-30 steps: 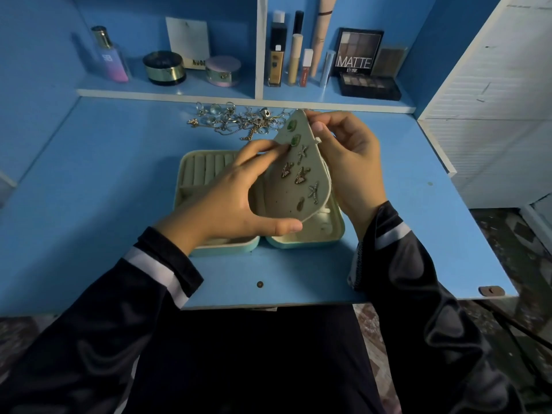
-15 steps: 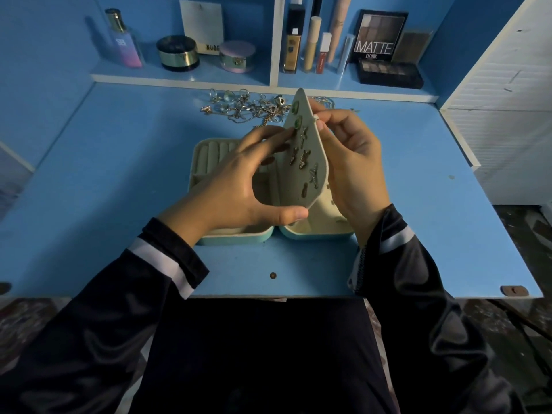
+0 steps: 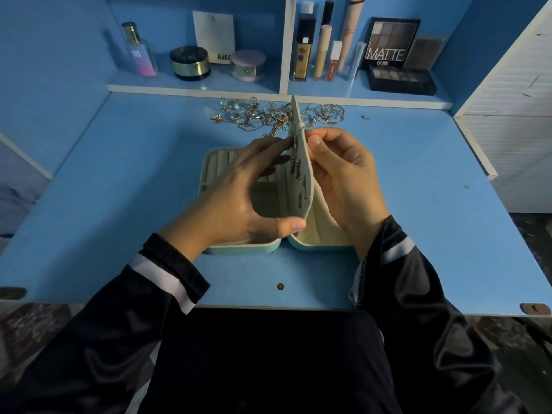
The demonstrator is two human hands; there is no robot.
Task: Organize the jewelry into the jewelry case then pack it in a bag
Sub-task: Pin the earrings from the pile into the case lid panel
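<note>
Over the case (image 3: 242,248), left hand (image 3: 233,201) and right hand (image 3: 346,177) pinch its panel (image 3: 308,186).

MATTE on eyeshadow palette (image 3: 391,40); NUD (partly hidden) on white card (image 3: 213,31).

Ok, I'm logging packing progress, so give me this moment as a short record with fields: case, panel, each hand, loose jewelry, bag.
case: jewelry case, open flat on the blue desk
panel: earring panel, nearly upright between the case's halves, several earrings on its left face
left hand: holds the panel, thumb at its lower edge, fingers on the earring side
right hand: curled against the panel's back, thumb near its upper part
loose jewelry: tangled pile on the desk behind the case, not yet packed
bag: none in view
</note>
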